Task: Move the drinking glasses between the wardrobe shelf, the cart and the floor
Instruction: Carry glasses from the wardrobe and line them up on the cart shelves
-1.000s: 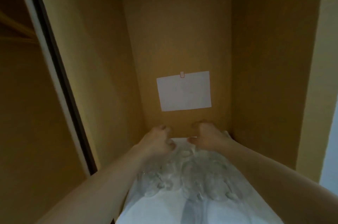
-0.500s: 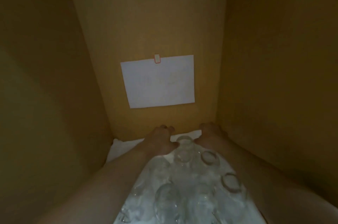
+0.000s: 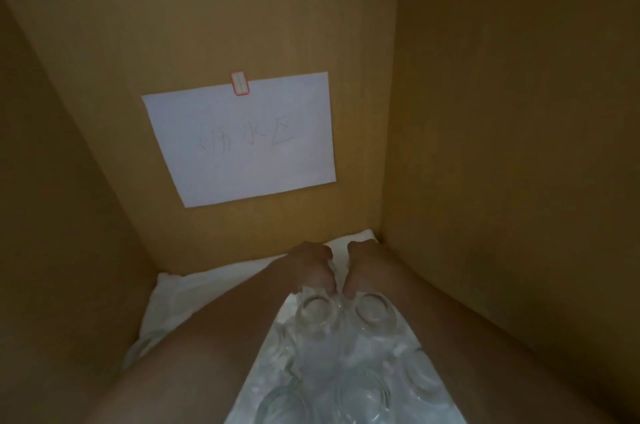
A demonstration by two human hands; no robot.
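**Both hands deep in wardrobe, at the back glasses**

Both forearms reach forward into the wardrobe compartment, side by side, converging toward the rear right corner. Left hand (image 3: 308,267) is knuckles-up, wrist bent down, fingers curled over something clear at the back; it looks like the rim of a glass, but blur and low light leave it uncertain whether it is gripping or only touching. Right hand (image 3: 362,267) sits just beside it, fingers curled downward, tips near the rim of the right glass (image 3: 375,314); cannot tell if it holds it.

Glasses stand upright, packed close together on the shelf between the two forearms. Left glass (image 3: 315,316) and right glass are just in front of the hands, mouths up. More glasses (image 3: 349,399) fill the lower frame, outlines smeared.

White cloth (image 3: 173,292) covers the shelf under the glasses, bunched at the left wall and at the back corner.

Paper sheet (image 3: 242,139) hangs on the back panel (image 3: 207,8), fixed by a red-edged tape tab (image 3: 239,83), faint handwriting on it. Right wall (image 3: 519,146) is plain brown.
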